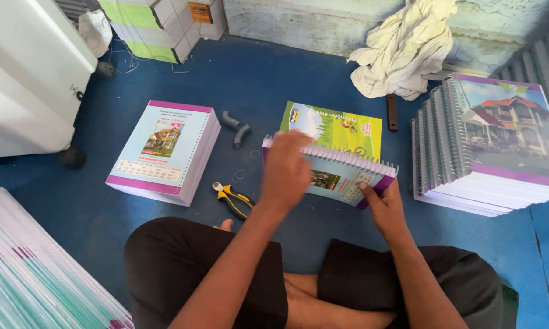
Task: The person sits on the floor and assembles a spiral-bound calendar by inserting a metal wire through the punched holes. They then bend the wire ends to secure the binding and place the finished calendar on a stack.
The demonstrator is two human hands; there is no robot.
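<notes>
Resting flat with fingers spread, the left hand (pixel 285 170) presses the notebook (pixel 341 176); the right hand (pixel 381 204) pinches its near right corner.

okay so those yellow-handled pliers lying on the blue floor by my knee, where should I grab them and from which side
Take the pliers by the two yellow handles, probably from above with your left hand, the closer one. The handles point down-right toward your knee and lie slightly spread, offering a broad padded grip. The metal jaws point up-left, toward the stack of unbound books, and look too small to hold well. The floor around them leaves room for fingers.
</notes>
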